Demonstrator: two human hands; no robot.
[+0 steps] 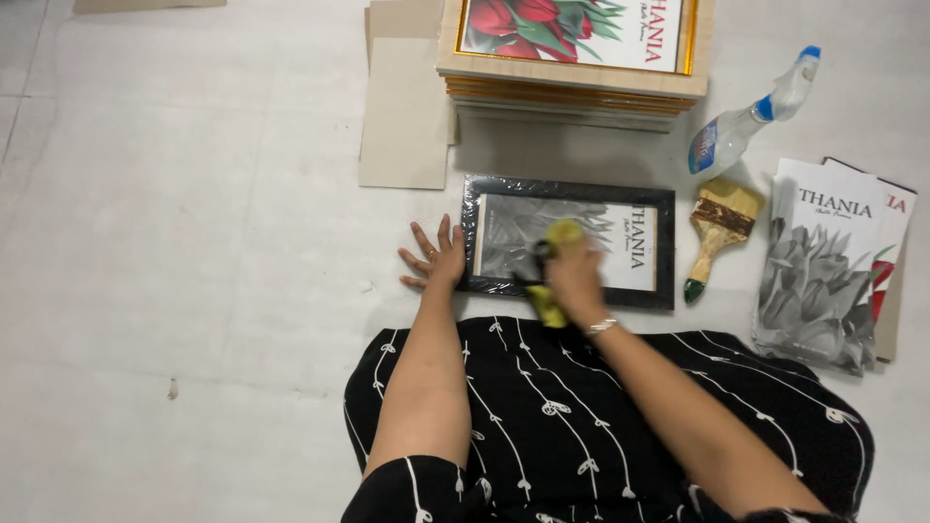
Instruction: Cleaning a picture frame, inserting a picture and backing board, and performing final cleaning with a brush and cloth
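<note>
A black picture frame (663, 244) wrapped in clear film lies flat on the white floor in front of my lap, with a grey flower print inside. My left hand (435, 258) rests on the floor with fingers spread, touching the frame's left edge. My right hand (573, 274) is closed on a yellow cloth (565, 231) and presses it on the frame's middle; a dark bit of the cloth or a tool sticks out beside the hand.
A stack of wooden-edged frames (572, 82) with a red flower print stands behind. Cardboard sheets (405, 111) lie to its left. To the right are a spray bottle (746, 123), a paintbrush (718, 232) and loose flower prints (823, 261).
</note>
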